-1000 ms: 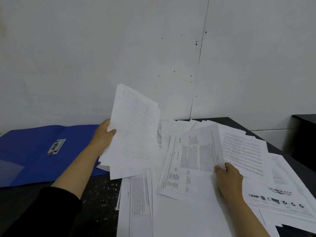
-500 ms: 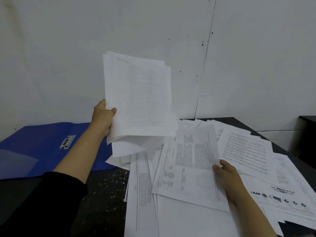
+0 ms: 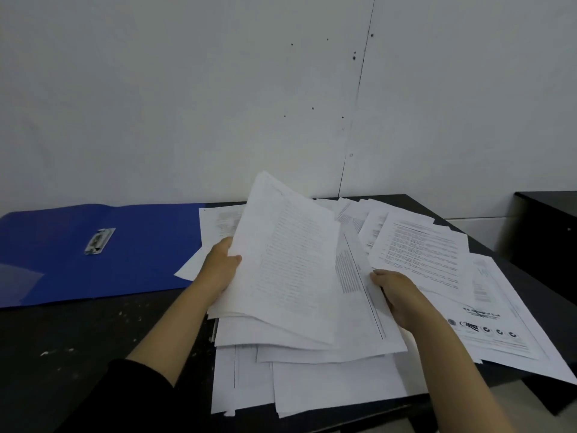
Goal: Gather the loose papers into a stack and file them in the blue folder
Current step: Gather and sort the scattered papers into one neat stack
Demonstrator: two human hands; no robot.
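My left hand [image 3: 222, 267] grips the left edge of a bundle of white printed sheets [image 3: 290, 260], which tilts low over the heap. My right hand [image 3: 395, 295] pinches the right edge of a ruled sheet [image 3: 359, 292] lying just under that bundle. More loose papers [image 3: 421, 254] spread across the dark table to the right and toward the near edge. The blue folder [image 3: 140, 245] lies open and flat at the left, its metal clip [image 3: 99, 241] showing.
The black table [image 3: 93, 332] has white specks on its left part. Some sheets [image 3: 530, 364] overhang the table's right front edge. A dark cabinet [image 3: 546, 239] stands at the far right. A white wall rises behind the table.
My left hand has lowered the held bundle from up near the wall down onto the heap. My right hand has lifted its sheet's edge up against that bundle.
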